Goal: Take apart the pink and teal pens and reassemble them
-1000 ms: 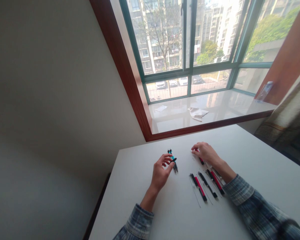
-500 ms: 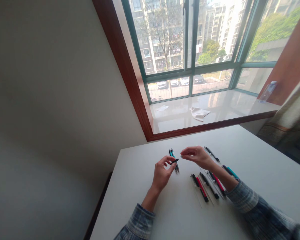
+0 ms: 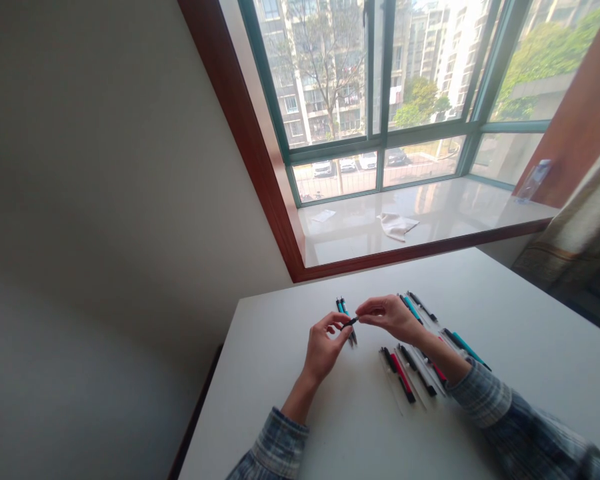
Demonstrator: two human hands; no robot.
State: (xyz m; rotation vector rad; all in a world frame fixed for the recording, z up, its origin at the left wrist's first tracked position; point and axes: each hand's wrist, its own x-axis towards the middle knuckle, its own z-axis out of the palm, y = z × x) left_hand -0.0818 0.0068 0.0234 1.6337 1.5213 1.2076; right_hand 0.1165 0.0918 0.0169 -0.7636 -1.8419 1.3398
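Between the thumb and fingers of my left hand [image 3: 324,345] is a short black pen part [image 3: 349,324]. My right hand [image 3: 391,319] pinches a tiny piece, too small to name, at the right end of that part. Two teal-and-black pens [image 3: 342,308] lie just behind my left fingers, partly hidden. Under and around my right forearm lie loose pen parts: a red barrel [image 3: 401,373], a black part [image 3: 422,310], a teal barrel [image 3: 473,351], and several thin pale refills. My forearm covers some of them.
The white table [image 3: 275,373] meets a grey wall on the left. Behind it, a window sill [image 3: 350,243] carries a crumpled cloth [image 3: 398,227], a paper slip [image 3: 324,216] and a clear bottle [image 3: 534,181]. A curtain [image 3: 570,227] hangs at the right.
My right hand has moved left and slightly down, bringing its fingertips to the black pen part. More of the teal parts on the right shows now. My left hand stays nearly still.
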